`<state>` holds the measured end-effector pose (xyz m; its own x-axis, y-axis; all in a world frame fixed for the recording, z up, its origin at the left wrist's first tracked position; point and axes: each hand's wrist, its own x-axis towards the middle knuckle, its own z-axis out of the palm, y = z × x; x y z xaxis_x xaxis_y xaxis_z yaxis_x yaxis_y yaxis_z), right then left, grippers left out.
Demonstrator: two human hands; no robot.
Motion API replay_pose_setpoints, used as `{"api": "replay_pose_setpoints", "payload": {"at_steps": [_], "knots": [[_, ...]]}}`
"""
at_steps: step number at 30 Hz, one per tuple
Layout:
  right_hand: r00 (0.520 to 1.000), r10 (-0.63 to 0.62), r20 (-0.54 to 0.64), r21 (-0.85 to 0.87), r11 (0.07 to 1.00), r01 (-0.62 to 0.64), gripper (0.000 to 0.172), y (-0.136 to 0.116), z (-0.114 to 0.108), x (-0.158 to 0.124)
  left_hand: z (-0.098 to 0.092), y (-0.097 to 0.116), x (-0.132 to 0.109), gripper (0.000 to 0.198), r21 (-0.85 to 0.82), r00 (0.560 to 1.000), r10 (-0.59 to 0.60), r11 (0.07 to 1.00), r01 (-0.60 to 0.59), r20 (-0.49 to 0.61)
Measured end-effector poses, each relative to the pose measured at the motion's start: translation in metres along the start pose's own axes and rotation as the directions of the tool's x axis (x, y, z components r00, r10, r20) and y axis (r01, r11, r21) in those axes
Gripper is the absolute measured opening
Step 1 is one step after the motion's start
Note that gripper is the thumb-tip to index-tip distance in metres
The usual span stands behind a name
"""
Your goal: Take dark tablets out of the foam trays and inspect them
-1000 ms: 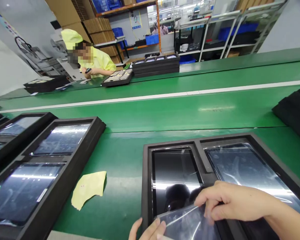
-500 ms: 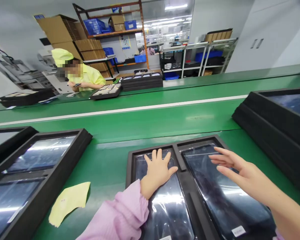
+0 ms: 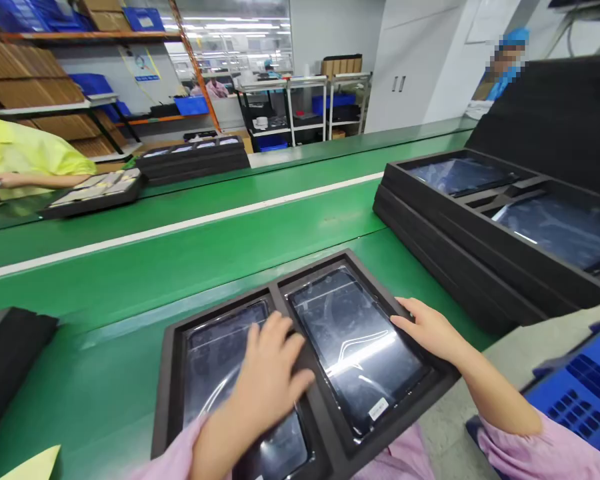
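Observation:
A black foam tray [image 3: 169, 380] lies in front of me on the green work surface, with two dark glass screen panels in its two compartments. The left panel [image 3: 213, 350] is partly covered by my left hand [image 3: 270, 373], which hovers over or rests on it, fingers apart and slightly blurred; contact cannot be made out. My right hand [image 3: 433, 333] grips the tray's right edge, thumb on top and the other fingers over the outer side. Beside that thumb, the right panel [image 3: 350, 340] shows a small white label at its near end.
A stack of black foam trays [image 3: 430, 233] with panels stands at right. Below it is a blue crate [image 3: 580, 393]. Another tray's corner [image 3: 15, 353] and yellow paper [image 3: 35, 463] are at left. Across the green surface [image 3: 190, 250], a person in yellow [image 3: 45, 147] works beside more trays.
My view has swung right. My right hand has come down from above the right panel and taken hold of the tray's right edge. The tray now sits at a different angle.

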<state>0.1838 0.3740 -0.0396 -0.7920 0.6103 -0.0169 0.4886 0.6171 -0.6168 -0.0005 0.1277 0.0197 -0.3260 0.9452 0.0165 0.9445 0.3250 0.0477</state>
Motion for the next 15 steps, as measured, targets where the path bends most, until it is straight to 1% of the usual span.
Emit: {"api": "replay_pose_setpoints", "payload": {"at_steps": [1, 2, 3, 4, 5, 7, 9, 11, 13, 15], "knots": [[1.000, 0.014, 0.019, 0.011, 1.000, -0.014, 0.040, -0.005, 0.001, -0.002, -0.001, 0.015, -0.004, 0.035, -0.076, 0.990, 0.138, 0.988, -0.135, 0.041], [0.999, 0.028, 0.028, 0.016, 0.999, -0.028, 0.041, -0.009, 0.002, -0.004, -0.001, 0.028, -0.008, 0.033, -0.135, 0.966, 0.247, 0.962, -0.235, 0.077], [0.999, 0.039, 0.029, 0.015, 0.999, -0.039, 0.042, -0.012, 0.003, -0.006, -0.001, 0.040, -0.011, 0.030, -0.170, 0.941, 0.322, 0.938, -0.302, 0.108], [0.999, 0.049, 0.025, 0.011, 0.999, -0.049, 0.044, -0.015, 0.004, -0.007, -0.002, 0.049, -0.013, 0.027, -0.182, 0.921, 0.366, 0.923, -0.340, 0.137], [0.998, 0.058, 0.017, 0.005, 0.998, -0.058, 0.044, -0.016, 0.006, -0.008, -0.002, 0.055, -0.014, 0.022, -0.180, 0.906, 0.392, 0.914, -0.363, 0.162], [0.997, 0.077, 0.002, -0.005, 0.997, -0.077, 0.044, -0.018, 0.008, -0.010, -0.004, 0.060, -0.013, 0.016, -0.173, 0.875, 0.442, 0.894, -0.413, 0.197], [0.994, 0.110, -0.007, 0.001, 0.994, -0.110, 0.044, -0.020, 0.008, -0.010, -0.005, 0.058, -0.009, 0.016, -0.153, 0.841, 0.503, 0.863, -0.481, 0.200], [0.987, 0.162, -0.011, 0.013, 0.987, -0.162, 0.045, -0.023, 0.008, -0.011, -0.004, 0.054, -0.006, 0.018, -0.105, 0.817, 0.550, 0.835, -0.540, 0.175], [0.978, 0.206, -0.015, 0.029, 0.978, -0.205, 0.045, -0.027, 0.007, -0.012, -0.002, 0.050, -0.004, 0.018, -0.065, 0.816, 0.555, 0.831, -0.553, 0.161], [0.976, 0.218, -0.015, 0.043, 0.975, -0.217, 0.043, -0.029, 0.008, -0.012, 0.001, 0.048, -0.002, 0.013, -0.059, 0.827, 0.537, 0.843, -0.535, 0.167]]}}
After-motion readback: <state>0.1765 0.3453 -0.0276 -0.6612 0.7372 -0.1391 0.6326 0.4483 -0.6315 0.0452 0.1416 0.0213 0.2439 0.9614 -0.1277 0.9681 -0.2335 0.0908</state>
